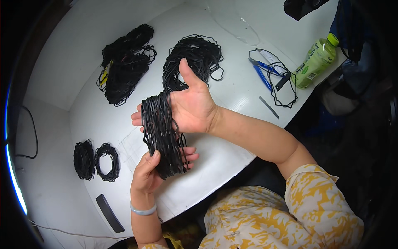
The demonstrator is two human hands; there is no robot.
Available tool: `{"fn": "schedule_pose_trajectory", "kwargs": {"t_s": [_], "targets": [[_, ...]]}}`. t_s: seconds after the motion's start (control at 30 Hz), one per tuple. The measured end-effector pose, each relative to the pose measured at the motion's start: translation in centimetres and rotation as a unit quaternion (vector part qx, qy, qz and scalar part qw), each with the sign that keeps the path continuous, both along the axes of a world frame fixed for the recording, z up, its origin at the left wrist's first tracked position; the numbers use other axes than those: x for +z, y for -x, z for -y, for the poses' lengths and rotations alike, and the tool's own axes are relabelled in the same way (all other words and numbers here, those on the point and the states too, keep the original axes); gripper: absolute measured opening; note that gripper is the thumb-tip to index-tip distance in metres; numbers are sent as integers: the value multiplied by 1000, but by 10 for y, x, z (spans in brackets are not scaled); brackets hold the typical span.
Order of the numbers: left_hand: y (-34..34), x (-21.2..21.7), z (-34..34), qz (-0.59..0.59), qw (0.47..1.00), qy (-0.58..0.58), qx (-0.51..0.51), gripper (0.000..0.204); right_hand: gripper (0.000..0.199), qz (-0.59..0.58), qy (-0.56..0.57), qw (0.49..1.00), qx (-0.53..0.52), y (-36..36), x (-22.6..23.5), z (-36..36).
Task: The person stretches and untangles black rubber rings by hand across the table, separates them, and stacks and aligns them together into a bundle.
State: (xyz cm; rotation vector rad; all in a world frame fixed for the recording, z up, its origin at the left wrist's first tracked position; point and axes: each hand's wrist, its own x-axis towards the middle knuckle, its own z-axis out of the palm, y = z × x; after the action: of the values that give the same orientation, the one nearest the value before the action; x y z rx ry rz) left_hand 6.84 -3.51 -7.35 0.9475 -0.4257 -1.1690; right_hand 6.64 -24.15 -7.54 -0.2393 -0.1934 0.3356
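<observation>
Above a white tabletop (pixel 232 153), a right hand (pixel 188 106) stretches flat, palm up and thumb raised toward 12 o'clock, with a bundle of black loops (pixel 162 133) draped over its fingers. The left hand (pixel 151 172), wearing a pale bangle (pixel 143 209), rises from 6 o'clock and pinches the bundle's lower end. Two large black heaps (pixel 126 62) lie at 11 and 12 o'clock, two small coils (pixel 96 161) at 9 o'clock. Blue pliers (pixel 261 70) and a green bottle (pixel 316 61) sit at 2 o'clock, clear of both hands.
</observation>
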Motion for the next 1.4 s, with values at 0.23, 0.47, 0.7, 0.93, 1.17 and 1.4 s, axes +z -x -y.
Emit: {"fn": "schedule_pose_trajectory", "kwargs": {"t_s": [0.23, 0.47, 0.7, 0.93, 1.17, 1.4], "targets": [[1, -2, -1, -38, 999, 15, 21, 64, 135, -9, 2, 1000, -2, 0, 2, 2], [-1, -2, -2, -56, 998, 23, 31, 65, 135, 0, -13, 1000, 8, 0, 4, 4], [-3, -5, -4, -73, 996, 40, 39, 65, 136, 8, 2, 1000, 4, 1, 4, 4], [-5, -6, -8, -87, 992, 75, 48, 66, 131, 1, -14, 1000, 16, 1, 8, 7], [-6, -12, -8, -117, 986, 95, 66, 63, 79, -70, 54, 996, -2, -7, 1, 5], [-5, -11, -6, -18, 998, 16, 52, 57, 23, -78, 186, 978, -50, -4, -4, 3]]}}
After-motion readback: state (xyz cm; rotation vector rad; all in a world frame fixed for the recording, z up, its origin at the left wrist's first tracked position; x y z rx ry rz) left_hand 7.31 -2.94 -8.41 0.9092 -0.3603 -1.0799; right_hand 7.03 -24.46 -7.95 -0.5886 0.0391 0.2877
